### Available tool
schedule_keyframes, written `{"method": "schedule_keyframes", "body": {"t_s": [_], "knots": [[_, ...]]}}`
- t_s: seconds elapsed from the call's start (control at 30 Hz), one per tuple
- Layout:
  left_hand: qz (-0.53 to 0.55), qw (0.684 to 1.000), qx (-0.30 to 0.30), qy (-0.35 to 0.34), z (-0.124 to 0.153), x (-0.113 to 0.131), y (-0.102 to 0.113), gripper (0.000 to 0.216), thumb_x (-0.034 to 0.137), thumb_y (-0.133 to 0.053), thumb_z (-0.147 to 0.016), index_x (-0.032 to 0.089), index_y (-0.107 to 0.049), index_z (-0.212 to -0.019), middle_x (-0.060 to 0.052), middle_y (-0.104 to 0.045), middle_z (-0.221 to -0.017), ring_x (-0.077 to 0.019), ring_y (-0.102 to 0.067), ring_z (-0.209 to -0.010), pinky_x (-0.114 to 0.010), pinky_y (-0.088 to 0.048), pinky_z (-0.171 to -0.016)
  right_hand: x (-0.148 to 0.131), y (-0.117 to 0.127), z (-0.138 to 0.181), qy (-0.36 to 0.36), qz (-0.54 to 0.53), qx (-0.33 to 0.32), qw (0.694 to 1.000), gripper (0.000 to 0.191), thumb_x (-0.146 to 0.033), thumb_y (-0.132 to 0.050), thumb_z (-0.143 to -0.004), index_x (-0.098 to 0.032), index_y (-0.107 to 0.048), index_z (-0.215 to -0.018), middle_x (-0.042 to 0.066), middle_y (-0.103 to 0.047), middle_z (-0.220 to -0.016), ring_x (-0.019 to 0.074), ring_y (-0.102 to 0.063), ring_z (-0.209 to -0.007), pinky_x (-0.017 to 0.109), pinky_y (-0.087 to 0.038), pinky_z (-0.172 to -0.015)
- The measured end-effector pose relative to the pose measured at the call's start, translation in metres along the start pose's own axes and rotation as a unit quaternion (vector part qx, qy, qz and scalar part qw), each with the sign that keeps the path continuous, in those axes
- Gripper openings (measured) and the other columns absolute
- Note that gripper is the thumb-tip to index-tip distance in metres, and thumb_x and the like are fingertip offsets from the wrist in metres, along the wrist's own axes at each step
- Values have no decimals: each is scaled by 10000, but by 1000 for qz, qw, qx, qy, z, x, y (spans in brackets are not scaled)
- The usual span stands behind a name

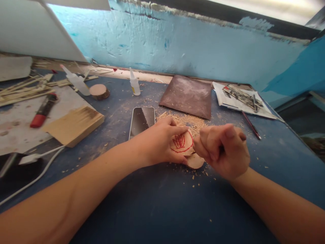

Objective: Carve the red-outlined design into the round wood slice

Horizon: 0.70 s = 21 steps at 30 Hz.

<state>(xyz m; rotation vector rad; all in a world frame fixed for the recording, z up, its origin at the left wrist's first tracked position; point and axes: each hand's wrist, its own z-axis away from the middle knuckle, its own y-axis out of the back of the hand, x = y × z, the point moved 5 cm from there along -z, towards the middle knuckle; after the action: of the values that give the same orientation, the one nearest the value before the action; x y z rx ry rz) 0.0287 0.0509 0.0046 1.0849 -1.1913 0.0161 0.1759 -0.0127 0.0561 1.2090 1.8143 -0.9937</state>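
My left hand [165, 140] grips a round wood slice [188, 139] by its edges, thumb on the near side and fingers on the far side. On its face is a red drawing of leaf-like strokes inside a red ring. Just right of the slice, my right hand [223, 149] is closed in a fist with the thumb on top. A small brownish end shows at the fist's right side; the rest of what it holds is hidden. Below the slice lies another pale wood piece [195, 161]. Wood shavings [194, 122] are heaped behind both hands.
A phone [142, 118] lies beside my left wrist. Behind are brown sandpaper [188, 95], a glue bottle [134, 83] and a small log slice [99, 91]. At left are a wood block [76, 124] and a red-black marker-like tool [43, 111]; at right, a pencil [251, 125].
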Motion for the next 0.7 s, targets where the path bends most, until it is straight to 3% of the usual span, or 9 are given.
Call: {"method": "schedule_keyframes", "body": {"t_s": [0.17,0.3,0.4,0.57,0.7], "knots": [[11,1000,9,-24,-1,0,-2,574,552,-1054,-659,321,-868,-1151,-60,-608,-1210,-307,-652,-1135,-507,-598,-1109,13,-1,-4,-48,-25,61,997,680,-528,-741,-1094,-223,-498,-537,-68,-343,-463,74,-251,-353,261,-193,-360],[25,1000,1,-12,0,3,-2,484,474,-1026,-714,326,-863,-1145,-66,-612,-1244,-310,-649,-1157,-523,-589,-1135,26,-4,-4,-82,-32,47,995,682,-491,-792,-1067,-212,-490,-523,-57,-386,-455,78,-328,-371,246,-209,-376],[18,1000,2,-16,-1,2,-1,472,535,-1028,-683,311,-860,-1063,-60,-607,-1201,-305,-649,-1123,-520,-597,-1103,31,0,-5,-94,-65,40,993,666,-481,-781,-1075,-200,-499,-541,-61,-390,-459,61,-273,-370,225,-184,-375],[18,1000,7,-16,-2,-4,-2,565,572,-1046,-644,319,-875,-1119,-56,-600,-1186,-293,-645,-1096,-483,-601,-1058,21,9,-6,-82,-53,-49,994,639,-557,-685,-1114,-201,-539,-605,-68,-360,-506,73,-295,-405,235,-264,-418],[10,1000,9,-5,-1,-5,-3,688,608,-1047,-636,346,-879,-1249,-61,-593,-1208,-301,-650,-1092,-495,-591,-1075,7,14,-4,-90,-6,-128,988,646,-682,-533,-1123,-211,-699,-713,-26,-422,-566,148,-438,-509,309,-385,-499]]}}
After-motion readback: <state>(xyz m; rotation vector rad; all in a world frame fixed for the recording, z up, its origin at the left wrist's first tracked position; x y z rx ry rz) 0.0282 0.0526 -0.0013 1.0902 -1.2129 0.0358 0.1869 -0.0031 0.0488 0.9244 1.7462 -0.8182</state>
